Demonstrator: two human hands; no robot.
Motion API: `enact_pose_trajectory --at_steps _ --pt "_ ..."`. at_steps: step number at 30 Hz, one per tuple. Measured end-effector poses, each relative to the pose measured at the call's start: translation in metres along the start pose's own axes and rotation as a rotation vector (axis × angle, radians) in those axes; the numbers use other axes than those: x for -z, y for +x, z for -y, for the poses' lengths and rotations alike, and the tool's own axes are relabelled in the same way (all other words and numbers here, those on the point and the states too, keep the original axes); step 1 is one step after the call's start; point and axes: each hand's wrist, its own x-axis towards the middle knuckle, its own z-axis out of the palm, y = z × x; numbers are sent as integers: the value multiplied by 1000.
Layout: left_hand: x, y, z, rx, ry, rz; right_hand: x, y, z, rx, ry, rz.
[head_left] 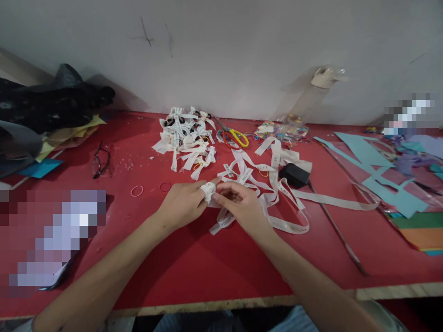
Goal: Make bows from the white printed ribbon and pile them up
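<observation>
White ribbon (pixel 208 189) is bunched around the fingers of my left hand (pixel 182 200), which are drawn together. From the other side, my right hand (pixel 242 203) pinches the ribbon between thumb and fingers. Parts of the fingertips are hidden behind the ribbon. Just beyond and to the right lies a loose tangle of printed white ribbon (pixel 277 170) on the red table (pixel 194 267). Farther back is a pile of knotted ribbon pieces (pixel 188 133), some with dark or yellow bands.
Scissors (pixel 235 137) with red and yellow handles lie behind the tangle, near a black block (pixel 295 174). Two pink bands (pixel 137 191) and eyeglasses (pixel 100 161) are at left. A thin rod (pixel 341 235) and light-blue paper cutouts (pixel 367 157) lie to the right.
</observation>
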Motion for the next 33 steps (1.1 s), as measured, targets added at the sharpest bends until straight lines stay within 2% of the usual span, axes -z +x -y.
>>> enact_pose_trajectory --at_steps 3,7,10,14,19,21,23,28,33 --pt "0 0 1 -7 8 10 0 0 3 -27 43 29" --pt "-3 0 3 -30 10 17 0 0 3 -202 185 133" --pt "-4 1 2 -55 0 39 1 0 3 -269 223 155" --pt "3 1 2 -65 -95 50 4 0 8 -274 221 142" --pt "15 -1 7 33 -298 186 4 -2 10 -259 135 100" --pt "17 -2 8 51 -346 202 3 -3 10 -257 147 88" --pt "15 -2 7 49 -284 148 2 -3 9 -265 177 80" --pt "7 -2 4 -57 51 -128 1 -2 10 -304 310 68" --pt "0 -3 2 -131 18 -340 2 -1 11 -317 398 73"
